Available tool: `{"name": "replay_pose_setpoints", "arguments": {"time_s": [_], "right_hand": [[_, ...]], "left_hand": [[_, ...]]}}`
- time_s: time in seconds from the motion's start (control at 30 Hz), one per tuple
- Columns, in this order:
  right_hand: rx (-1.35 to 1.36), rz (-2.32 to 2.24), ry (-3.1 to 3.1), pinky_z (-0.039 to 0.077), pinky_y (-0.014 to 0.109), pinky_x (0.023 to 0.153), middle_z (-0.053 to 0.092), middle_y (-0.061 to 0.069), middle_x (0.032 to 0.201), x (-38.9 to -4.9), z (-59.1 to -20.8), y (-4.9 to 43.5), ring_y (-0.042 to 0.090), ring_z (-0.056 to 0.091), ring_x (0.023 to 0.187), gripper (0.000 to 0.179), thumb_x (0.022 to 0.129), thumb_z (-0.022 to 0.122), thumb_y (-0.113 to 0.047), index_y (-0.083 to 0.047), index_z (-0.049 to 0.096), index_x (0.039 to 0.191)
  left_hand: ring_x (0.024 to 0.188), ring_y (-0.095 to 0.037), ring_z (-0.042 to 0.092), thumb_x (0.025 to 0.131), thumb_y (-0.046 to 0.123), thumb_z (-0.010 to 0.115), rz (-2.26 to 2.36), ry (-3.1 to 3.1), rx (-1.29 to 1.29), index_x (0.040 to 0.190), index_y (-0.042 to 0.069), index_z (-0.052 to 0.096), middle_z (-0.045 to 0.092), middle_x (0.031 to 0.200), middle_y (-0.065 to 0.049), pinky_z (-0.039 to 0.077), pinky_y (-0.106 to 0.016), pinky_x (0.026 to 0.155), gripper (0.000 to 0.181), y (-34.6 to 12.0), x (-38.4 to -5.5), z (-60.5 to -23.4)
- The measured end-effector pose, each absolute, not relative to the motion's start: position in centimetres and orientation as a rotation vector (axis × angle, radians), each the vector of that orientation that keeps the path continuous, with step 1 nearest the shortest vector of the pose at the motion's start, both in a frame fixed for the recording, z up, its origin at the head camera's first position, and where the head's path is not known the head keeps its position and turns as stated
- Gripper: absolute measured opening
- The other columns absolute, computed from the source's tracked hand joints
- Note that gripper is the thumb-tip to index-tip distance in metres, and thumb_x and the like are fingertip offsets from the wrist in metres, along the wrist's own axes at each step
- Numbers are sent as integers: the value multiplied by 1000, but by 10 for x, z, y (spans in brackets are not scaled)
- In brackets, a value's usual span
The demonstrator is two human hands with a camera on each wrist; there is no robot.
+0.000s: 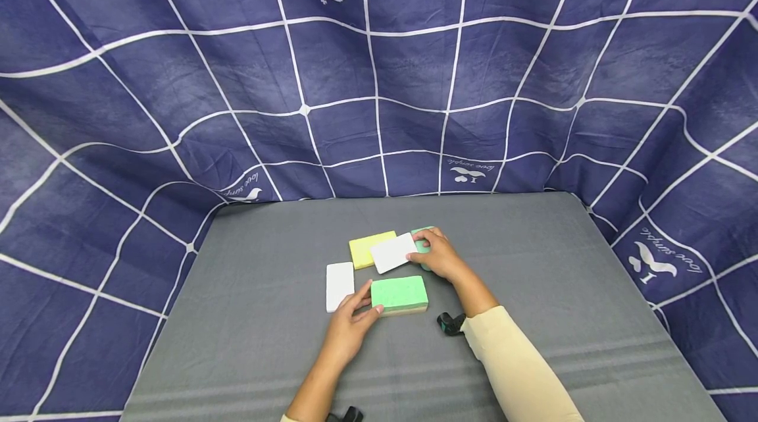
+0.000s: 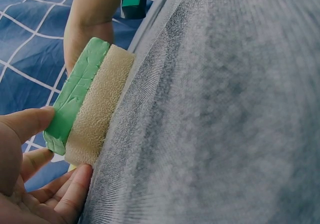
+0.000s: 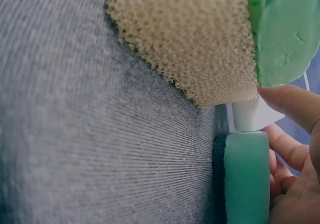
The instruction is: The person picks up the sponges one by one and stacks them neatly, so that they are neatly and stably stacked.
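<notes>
In the head view my left hand [image 1: 346, 330] holds the left end of a beige sponge with a green top layer [image 1: 399, 293]. The left wrist view shows the thumb at the green layer [image 2: 75, 98] and fingertips low by the porous beige side [image 2: 100, 106], close over the cloth. My right hand [image 1: 441, 256] pinches the right end of a white rectangular block [image 1: 392, 253], which overlaps a yellow block [image 1: 361, 251] in the head view. Partly hidden behind that hand is a teal sponge [image 1: 424, 246]; its dark scouring side [image 3: 219, 179] shows in the right wrist view.
A second white block [image 1: 340, 287] lies left of the green-topped sponge. Grey cloth [image 1: 237, 343] covers the table, with folds near its front. Blue curtains with white lines [image 1: 408, 66] hang behind and at both sides. A black wrist device [image 1: 451, 324] sits by the right sleeve.
</notes>
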State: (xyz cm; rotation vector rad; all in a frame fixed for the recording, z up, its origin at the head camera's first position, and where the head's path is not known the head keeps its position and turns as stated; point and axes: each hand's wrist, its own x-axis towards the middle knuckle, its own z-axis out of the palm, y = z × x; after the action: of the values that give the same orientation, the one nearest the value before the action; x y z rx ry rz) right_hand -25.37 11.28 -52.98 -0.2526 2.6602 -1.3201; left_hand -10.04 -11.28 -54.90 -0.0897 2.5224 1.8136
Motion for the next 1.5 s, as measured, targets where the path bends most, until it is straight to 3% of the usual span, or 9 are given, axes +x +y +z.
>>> {"name": "replay_pose_setpoints", "arguments": {"time_s": [0.23,0.47,0.73,1.1,1.5], "right_hand": [[-228,-1444,2580,45,36,96,54,12,125,-252,-530,114,28,55,113,28,86,79,-19,-5,68,109],[-181,-1568,2502,44,31,92,56,11,122,-252,-529,117,27,54,112,28,89,76,-22,-6,68,110],[-101,-1709,2417,44,28,82,62,9,102,-250,-528,120,22,55,98,31,90,76,-21,-5,64,113],[-165,-1815,2361,46,22,85,65,19,111,-243,-517,119,12,55,92,35,92,72,-10,6,59,121],[-65,-1966,2359,50,17,76,60,6,104,-242,-521,126,10,60,88,38,91,73,-11,-3,62,127]], "left_hand": [[125,-28,62,92,34,75,1828,2523,-73,149,17,52,61,134,-11,57,-33,99,64,-113,-101,-549],[126,-26,62,92,35,75,1823,2523,-83,149,17,51,61,134,-10,57,-33,99,64,-113,-101,-549],[125,-27,62,92,33,75,1841,2512,-73,149,17,52,61,134,-10,57,-32,99,64,-113,-101,-549],[125,-27,62,91,33,76,1864,2497,-82,149,17,52,61,134,-10,57,-33,100,64,-113,-100,-548],[126,-27,61,91,33,76,1874,2482,-89,149,17,52,61,134,-10,56,-34,100,64,-113,-101,-548]]}}
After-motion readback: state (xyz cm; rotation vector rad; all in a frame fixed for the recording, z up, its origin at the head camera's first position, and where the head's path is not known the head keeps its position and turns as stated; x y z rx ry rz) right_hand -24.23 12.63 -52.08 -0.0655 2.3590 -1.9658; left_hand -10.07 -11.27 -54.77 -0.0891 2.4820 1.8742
